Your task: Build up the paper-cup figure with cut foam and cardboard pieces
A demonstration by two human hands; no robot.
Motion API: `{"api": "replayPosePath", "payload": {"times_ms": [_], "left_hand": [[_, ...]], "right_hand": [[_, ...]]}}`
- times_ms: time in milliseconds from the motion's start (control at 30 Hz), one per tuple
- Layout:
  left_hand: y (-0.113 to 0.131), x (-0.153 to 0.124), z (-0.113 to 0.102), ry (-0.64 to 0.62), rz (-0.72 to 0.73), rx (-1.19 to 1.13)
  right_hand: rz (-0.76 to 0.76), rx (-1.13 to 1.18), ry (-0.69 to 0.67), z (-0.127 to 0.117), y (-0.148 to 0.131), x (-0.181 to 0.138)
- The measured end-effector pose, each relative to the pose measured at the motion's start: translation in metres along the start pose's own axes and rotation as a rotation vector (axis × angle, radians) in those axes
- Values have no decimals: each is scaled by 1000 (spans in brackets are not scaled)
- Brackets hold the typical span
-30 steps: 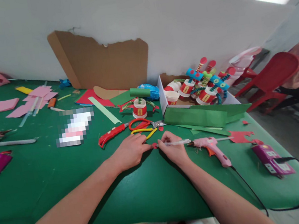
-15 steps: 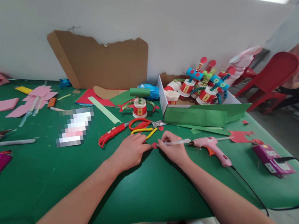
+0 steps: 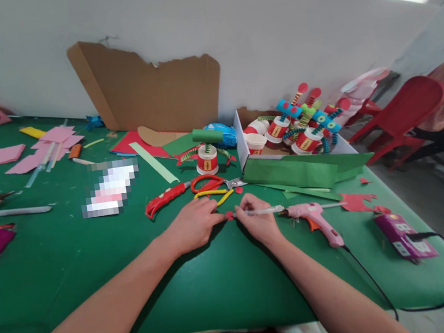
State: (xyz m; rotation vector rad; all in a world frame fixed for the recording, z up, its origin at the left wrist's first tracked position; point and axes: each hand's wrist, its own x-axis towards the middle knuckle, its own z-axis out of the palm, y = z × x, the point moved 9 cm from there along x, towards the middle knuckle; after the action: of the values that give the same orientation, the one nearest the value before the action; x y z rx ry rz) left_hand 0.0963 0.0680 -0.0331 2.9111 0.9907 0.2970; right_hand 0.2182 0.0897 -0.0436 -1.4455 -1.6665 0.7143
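Note:
A small red paper piece lies on the green table between my two hands. My left hand rests with its fingers curled and holds this piece down by its left edge with a fingertip. A pen with a clear barrel is pinched in my right hand, its tip at the right side of the red piece. Just beyond my hands lie scissors with orange handles, yellow-handled pliers and a red-handled knife. A pink glue gun lies right of the pen.
A paper-cup figure stands behind the scissors. Several more fill a white box beside folded green paper. A purple box with a black cable sits at right. Pink paper lies at left. A person sits near a red chair.
My hands stay almost in place, with the pen tip still at the red piece. The view has shifted very slightly.

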Motion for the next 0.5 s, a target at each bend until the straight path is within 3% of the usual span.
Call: {"api": "replayPosePath", "payload": {"times_ms": [500], "left_hand": [[0, 0, -1, -7, -4, -7]], "right_hand": [[53, 71, 0, -1, 1, 2]]}}
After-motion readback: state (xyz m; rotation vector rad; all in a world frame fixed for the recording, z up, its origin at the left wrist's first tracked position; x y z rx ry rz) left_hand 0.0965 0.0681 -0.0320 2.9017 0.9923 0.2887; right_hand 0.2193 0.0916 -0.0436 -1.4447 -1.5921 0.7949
